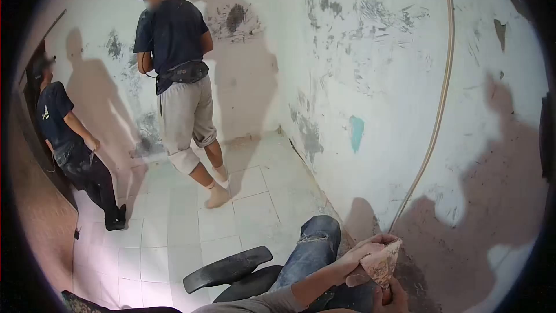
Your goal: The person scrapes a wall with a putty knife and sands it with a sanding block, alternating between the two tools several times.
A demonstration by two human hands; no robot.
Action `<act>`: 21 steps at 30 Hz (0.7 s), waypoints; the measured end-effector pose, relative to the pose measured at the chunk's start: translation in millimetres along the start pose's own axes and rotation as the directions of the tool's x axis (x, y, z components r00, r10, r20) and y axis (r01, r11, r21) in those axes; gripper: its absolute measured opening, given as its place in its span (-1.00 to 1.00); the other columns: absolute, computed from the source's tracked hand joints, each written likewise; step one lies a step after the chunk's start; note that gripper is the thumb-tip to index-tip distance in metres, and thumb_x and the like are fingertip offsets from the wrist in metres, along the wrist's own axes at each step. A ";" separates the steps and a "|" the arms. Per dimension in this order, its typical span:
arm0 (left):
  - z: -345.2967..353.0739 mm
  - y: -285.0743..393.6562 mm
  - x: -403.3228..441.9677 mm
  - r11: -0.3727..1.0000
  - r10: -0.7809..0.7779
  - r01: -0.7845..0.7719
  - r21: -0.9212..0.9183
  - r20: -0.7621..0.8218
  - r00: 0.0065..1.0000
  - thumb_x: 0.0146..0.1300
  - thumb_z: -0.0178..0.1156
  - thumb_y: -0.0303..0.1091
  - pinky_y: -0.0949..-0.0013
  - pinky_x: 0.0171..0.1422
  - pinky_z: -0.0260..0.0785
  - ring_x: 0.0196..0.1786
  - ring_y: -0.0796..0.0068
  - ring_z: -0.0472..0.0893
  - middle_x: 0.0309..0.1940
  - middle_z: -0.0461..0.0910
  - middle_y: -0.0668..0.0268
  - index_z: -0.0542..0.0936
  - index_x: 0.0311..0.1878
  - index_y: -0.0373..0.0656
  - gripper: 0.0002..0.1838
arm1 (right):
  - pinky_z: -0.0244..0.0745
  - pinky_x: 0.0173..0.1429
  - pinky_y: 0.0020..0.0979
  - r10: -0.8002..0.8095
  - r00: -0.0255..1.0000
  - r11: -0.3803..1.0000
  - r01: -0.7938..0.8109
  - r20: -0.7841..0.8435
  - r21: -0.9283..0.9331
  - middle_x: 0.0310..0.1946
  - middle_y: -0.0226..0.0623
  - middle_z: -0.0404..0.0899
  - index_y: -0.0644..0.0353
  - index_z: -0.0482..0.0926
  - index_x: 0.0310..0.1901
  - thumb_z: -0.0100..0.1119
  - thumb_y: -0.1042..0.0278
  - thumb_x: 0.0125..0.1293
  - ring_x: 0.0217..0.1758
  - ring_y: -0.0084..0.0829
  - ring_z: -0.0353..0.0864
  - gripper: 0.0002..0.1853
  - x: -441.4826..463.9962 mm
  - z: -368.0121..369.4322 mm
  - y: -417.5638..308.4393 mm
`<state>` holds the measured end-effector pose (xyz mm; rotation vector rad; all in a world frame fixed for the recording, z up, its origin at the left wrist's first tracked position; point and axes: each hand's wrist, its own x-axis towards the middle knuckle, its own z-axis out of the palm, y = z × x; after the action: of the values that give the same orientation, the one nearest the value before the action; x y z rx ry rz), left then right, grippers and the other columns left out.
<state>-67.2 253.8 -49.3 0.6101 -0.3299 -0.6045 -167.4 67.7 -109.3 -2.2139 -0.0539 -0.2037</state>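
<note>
Scraper [380, 262] in both hands, head view, and it sits low and right of centre, its triangular blade crusted pale and flecked with brown! The right hand [395, 298] has its fingers wrapped around the narrow handle at the bottom. Up at the blade it's the left hand [351, 259], fingers closed around it, some along the upper edge, thumb by the lower left. Just left of those fingers, a worn blue denim knee [321, 240] juts up, and farther left a black curved object [229, 269] rests above the tiled floor [145, 266]. Beyond the fingers rises the scuffed white wall [382, 69], dark smudges all over it, with a teal patch [356, 133] well above the left hand. And look, a long beige hose [447, 69] drops down that wall, its lower end near the left fingers! Far off to the upper left of the hands, one person in grey trousers [179, 69] stands by the corner, and farther left another person in dark clothes [63, 133], body angled towards the wall
</note>
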 end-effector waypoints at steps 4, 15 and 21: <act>17.2 0.8 -8.0 0.976 -0.048 0.019 -0.216 -0.126 0.991 0.48 -0.03 -0.04 0.34 0.02 0.50 -0.04 0.44 0.60 0.00 0.55 0.29 0.37 0.34 -0.16 -0.49 | 0.38 -0.18 -0.58 -0.128 0.986 0.982 0.140 -0.104 0.124 -0.25 -0.39 0.57 0.24 0.51 0.21 0.31 0.34 0.35 -0.28 -0.56 0.48 -0.56 2.5 -1.0 -37.0; 24.0 -55.8 25.3 0.991 0.007 -0.043 -0.126 -0.279 0.960 0.52 -0.12 0.00 0.41 0.11 0.42 -0.01 0.53 0.54 0.02 0.52 0.34 0.46 0.17 -0.14 -0.57 | 0.17 -0.36 -0.49 -0.058 0.977 0.983 0.092 -0.207 0.156 -0.51 -0.50 0.36 0.20 0.49 -0.11 0.30 0.13 0.34 -0.46 -0.57 0.21 -0.68 2.2 -13.7 21.9; 14.1 -82.2 55.8 0.964 -0.090 0.111 0.243 -0.098 0.991 0.46 -0.02 0.15 0.44 0.08 0.28 -0.05 0.63 0.45 -0.18 0.49 0.42 0.52 0.01 -0.12 -0.51 | 0.25 -0.29 -0.41 0.166 0.944 0.981 -0.128 -0.285 0.149 -0.44 -0.44 0.38 0.14 0.39 -0.28 0.25 -0.05 0.35 -0.39 -0.48 0.27 -0.60 15.8 -52.5 23.9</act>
<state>-65.5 159.3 -83.0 0.8955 -0.2964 -0.6370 -155.9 11.0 -94.3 -2.0269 0.2573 -0.4347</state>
